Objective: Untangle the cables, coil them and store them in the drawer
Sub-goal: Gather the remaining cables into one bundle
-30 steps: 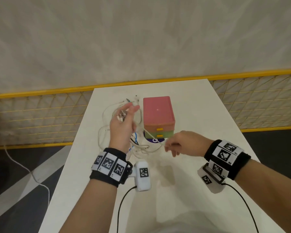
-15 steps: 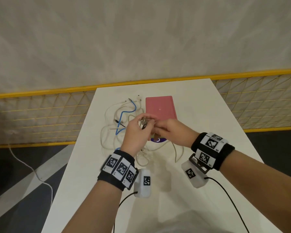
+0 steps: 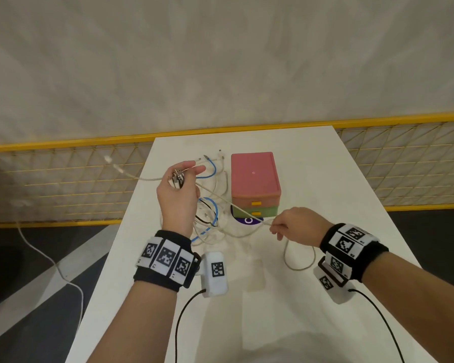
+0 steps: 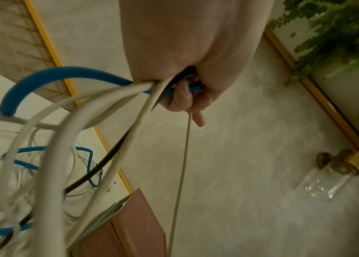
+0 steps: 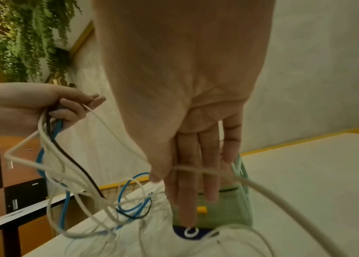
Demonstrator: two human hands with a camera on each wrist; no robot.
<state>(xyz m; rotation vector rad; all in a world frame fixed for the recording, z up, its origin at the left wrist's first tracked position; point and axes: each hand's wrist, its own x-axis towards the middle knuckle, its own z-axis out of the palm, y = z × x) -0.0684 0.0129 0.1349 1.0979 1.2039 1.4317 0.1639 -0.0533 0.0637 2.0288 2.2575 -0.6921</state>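
Raised over the table's left side, my left hand (image 3: 184, 175) grips a bunch of cable ends: blue, white and black strands (image 4: 152, 88) leave its fist. From there they drop to a tangle of cables (image 3: 207, 221) on the white table (image 3: 312, 179). One white cable (image 3: 220, 199) stretches tight from that hand to my right hand (image 3: 274, 227), which pinches it between thumb and fingers (image 5: 174, 169) just in front of the drawer box. A loose end of it (image 3: 115, 166) sticks out left past the table. The drawer box (image 3: 254, 176) is pink on top with a green drawer (image 3: 256, 212) below, both closed.
A slack loop of the white cable (image 3: 299, 260) lies on the table near my right wrist. A purple round sticker (image 3: 246, 220) sits under the box front. Yellow mesh fencing (image 3: 63, 184) runs behind and beside the table. Another white cord (image 3: 50, 258) trails on the floor at left.
My hands were together by the box; the right hand has drawn back toward me pulling the white cable taut, and the left hand has shifted left with its bunch.
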